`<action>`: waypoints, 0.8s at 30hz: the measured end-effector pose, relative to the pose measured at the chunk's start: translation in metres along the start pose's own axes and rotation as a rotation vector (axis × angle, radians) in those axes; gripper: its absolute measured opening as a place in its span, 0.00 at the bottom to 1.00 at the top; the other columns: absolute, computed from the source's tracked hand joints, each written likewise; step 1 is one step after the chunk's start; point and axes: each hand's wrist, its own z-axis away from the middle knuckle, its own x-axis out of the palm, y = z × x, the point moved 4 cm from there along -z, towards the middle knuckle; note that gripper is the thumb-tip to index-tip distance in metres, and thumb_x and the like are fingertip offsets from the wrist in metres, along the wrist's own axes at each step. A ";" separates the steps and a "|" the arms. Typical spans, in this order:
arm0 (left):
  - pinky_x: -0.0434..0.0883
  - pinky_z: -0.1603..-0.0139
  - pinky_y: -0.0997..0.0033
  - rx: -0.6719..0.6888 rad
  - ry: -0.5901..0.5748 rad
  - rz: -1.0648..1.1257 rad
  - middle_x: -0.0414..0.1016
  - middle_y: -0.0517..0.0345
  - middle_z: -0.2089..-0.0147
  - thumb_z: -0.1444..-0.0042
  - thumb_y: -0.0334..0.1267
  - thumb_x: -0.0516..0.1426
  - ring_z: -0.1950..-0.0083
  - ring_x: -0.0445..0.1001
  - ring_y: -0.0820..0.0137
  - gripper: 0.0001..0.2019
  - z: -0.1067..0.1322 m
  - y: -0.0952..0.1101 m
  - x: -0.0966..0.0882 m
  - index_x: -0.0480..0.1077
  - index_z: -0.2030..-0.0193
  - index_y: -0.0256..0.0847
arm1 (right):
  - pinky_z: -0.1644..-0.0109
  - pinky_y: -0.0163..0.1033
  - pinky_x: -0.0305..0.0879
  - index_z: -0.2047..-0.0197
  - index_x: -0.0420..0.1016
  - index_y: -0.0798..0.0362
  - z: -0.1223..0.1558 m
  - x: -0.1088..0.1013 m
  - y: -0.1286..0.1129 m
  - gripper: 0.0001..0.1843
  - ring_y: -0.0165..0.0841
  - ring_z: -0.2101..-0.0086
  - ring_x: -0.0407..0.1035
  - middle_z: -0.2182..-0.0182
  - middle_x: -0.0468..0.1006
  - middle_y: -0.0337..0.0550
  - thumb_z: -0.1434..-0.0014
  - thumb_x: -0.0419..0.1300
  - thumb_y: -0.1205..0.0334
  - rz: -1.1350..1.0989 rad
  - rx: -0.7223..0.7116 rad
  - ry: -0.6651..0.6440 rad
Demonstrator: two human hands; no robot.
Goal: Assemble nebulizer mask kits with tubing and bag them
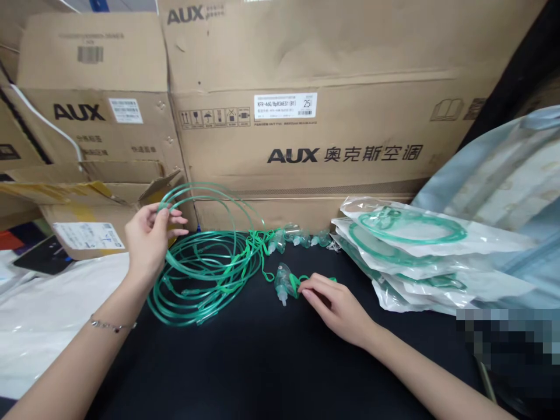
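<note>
the left hand [149, 236] is raised just above the black worktop [262, 361], its grip closed on a loop of green tubing [205, 262]: thumb and fingertips pinch one strand near the top of the coil, lifting that loop clear while the rest of the coil lies in overlapping rings on the worktop below and to the right of the hand. a thin bracelet [111, 325] sits on the left wrist.

the right hand [336, 303] rests on the worktop to the right of the coil. its fingertips are pinched on the green strap of a small clear mask [284, 283], which lies on the worktop just left of the fingers, touching them. the tubing runs from the coil toward this mask.

more small clear masks [300, 236] with green fittings lie in a row at the back edge of the worktop, against the cardboard boxes [306, 87] marked aux. to the right, a stack of sealed clear bags [420, 256] holds further green tubing sets; it is well apart from both hands. white sheeting [39, 315] lies at the left of the worktop, under the left forearm.
</note>
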 end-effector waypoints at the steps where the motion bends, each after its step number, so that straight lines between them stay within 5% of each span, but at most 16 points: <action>1: 0.74 0.77 0.77 0.027 0.008 0.071 0.70 0.59 0.71 0.50 0.33 0.53 0.73 0.73 0.76 0.05 -0.001 0.002 0.000 0.65 0.67 0.34 | 0.65 0.34 0.60 0.63 0.69 0.52 -0.001 0.000 0.000 0.11 0.29 0.70 0.65 0.69 0.70 0.41 0.37 0.46 0.61 -0.002 -0.001 0.009; 10: 0.74 0.81 0.78 0.147 -0.019 0.377 0.72 0.58 0.74 0.51 0.24 0.53 0.76 0.72 0.76 0.04 -0.012 0.062 0.020 0.68 0.69 0.33 | 0.69 0.34 0.62 0.61 0.69 0.52 0.002 -0.007 -0.002 0.10 0.29 0.71 0.65 0.69 0.69 0.42 0.38 0.48 0.60 -0.079 0.047 0.115; 14: 0.75 0.80 0.76 0.185 -0.072 0.388 0.73 0.57 0.73 0.49 0.25 0.53 0.76 0.73 0.75 0.03 -0.010 0.079 0.036 0.68 0.68 0.34 | 0.63 0.36 0.66 0.53 0.65 0.53 -0.020 -0.005 0.002 0.14 0.32 0.62 0.69 0.60 0.72 0.47 0.41 0.52 0.58 -0.350 0.160 0.214; 18: 0.75 0.79 0.75 0.123 -0.122 0.327 0.73 0.55 0.70 0.49 0.27 0.54 0.74 0.73 0.74 0.03 -0.004 0.069 0.046 0.66 0.67 0.34 | 0.63 0.36 0.68 0.45 0.59 0.54 -0.070 0.006 0.004 0.27 0.33 0.59 0.69 0.48 0.67 0.54 0.47 0.58 0.58 -0.636 0.324 0.209; 21: 0.76 0.76 0.74 0.097 -0.136 0.144 0.72 0.54 0.67 0.46 0.31 0.51 0.71 0.74 0.75 0.03 -0.002 0.052 0.045 0.63 0.64 0.35 | 0.64 0.35 0.67 0.55 0.69 0.57 -0.108 0.011 0.000 0.16 0.32 0.64 0.69 0.61 0.75 0.47 0.47 0.59 0.60 -0.628 0.317 0.195; 24: 0.76 0.69 0.71 0.063 -0.133 -0.337 0.72 0.48 0.58 0.41 0.32 0.43 0.64 0.76 0.73 0.08 -0.006 0.030 0.034 0.59 0.57 0.35 | 0.69 0.33 0.66 0.64 0.73 0.57 -0.131 0.015 0.001 0.08 0.29 0.70 0.69 0.68 0.76 0.43 0.45 0.56 0.62 -0.633 0.339 0.201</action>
